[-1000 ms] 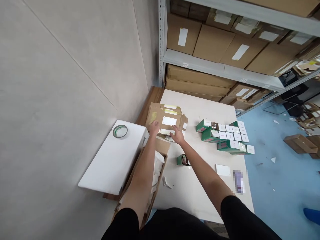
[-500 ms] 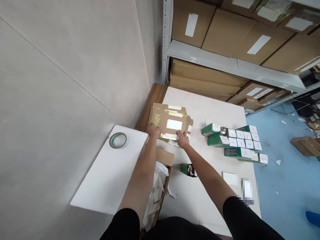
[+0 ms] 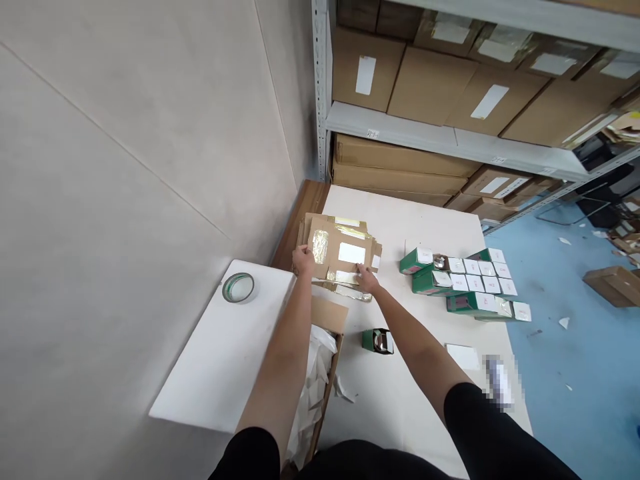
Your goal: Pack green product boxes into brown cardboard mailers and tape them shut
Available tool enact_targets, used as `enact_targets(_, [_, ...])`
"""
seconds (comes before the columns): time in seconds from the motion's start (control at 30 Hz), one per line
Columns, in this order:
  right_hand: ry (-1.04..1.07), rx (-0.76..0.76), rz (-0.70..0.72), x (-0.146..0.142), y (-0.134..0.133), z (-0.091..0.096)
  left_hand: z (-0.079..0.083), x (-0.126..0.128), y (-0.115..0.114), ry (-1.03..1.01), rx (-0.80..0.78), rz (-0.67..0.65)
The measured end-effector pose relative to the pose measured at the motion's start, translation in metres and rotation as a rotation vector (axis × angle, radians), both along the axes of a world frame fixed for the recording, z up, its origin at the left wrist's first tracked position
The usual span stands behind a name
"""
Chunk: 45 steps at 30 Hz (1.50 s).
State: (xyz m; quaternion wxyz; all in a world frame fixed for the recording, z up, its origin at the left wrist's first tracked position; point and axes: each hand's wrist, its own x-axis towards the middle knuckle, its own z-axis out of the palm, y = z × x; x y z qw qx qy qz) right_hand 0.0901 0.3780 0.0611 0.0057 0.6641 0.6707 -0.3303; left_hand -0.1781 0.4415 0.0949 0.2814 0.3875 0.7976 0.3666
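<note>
A stack of flattened cardboard boxes (image 3: 327,241), with shiny tape and white labels on top, lies near the far left of the white table. My left hand (image 3: 303,261) is closed on the left edge of the top flattened box, fingers curled. At its lower right edge my right hand (image 3: 367,279) grips it, thumb and fingers partly hidden. Other flattened pieces stick out beneath on several sides. Just below the stack stands an open carton (image 3: 330,313) holding white paper. A small green box (image 3: 375,341) with a shiny round thing inside sits nearer me.
On a white slab (image 3: 200,360) at left lies a roll of tape (image 3: 238,287). Several green-and-white boxes (image 3: 470,283) stand in rows on the table's right. A flat white box (image 3: 463,356) is nearer. Shelves (image 3: 450,137) with cartons rise behind; a wall bounds the left.
My left fingers, flatter on the cardboard before, are now curled at its edge. The top flattened box has shifted slightly, showing more of the pieces beneath. The view has tilted a little.
</note>
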Motion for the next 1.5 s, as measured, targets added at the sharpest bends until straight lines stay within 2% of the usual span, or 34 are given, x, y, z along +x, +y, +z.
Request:
enact_targets(0.13, [0.081,-0.02,-0.1,0.013,0.005,0.016,0.01,-0.002,0.0,-0.219,0.077,0.051])
enact_targets(0.23, [0.156,0.065,-0.223,0.024,0.011,0.033,0.027,-0.004,-0.004,-0.352,0.152,0.058])
enact_targets(0.37, [0.303,0.236,-0.448,0.042,0.02,0.065,0.061,-0.004,-0.01,-0.442,0.244,0.002])
enact_targets(0.5, [0.403,0.385,-0.591,0.064,0.021,0.11,0.099,0.004,-0.02,-0.516,0.313,-0.057])
enact_targets(0.6, [0.56,0.507,-0.71,0.084,0.01,0.144,0.126,0.017,-0.032,-0.58,0.375,-0.068])
enact_targets(0.7, [0.737,0.56,-0.719,0.106,-0.01,0.173,0.149,0.032,-0.048,-0.611,0.433,-0.103])
enact_targets(0.87, [0.862,0.631,-0.72,0.147,-0.059,0.201,0.173,0.06,-0.081,-0.577,0.408,-0.225])
enact_targets(1.0, [0.899,0.664,-0.666,0.183,-0.108,0.209,0.182,0.089,-0.112,-0.501,0.378,-0.297])
enact_targets(1.17, [0.919,0.681,-0.626,0.228,-0.174,0.208,0.183,0.127,-0.166,-0.408,0.335,-0.255])
enact_targets(1.33, [0.941,0.618,-0.603,0.27,-0.242,0.189,0.168,0.157,-0.242,-0.382,0.351,-0.296])
enact_targets(1.5, [0.88,0.555,-0.525,0.293,-0.308,0.16,0.14,0.175,-0.322,-0.306,0.322,-0.289])
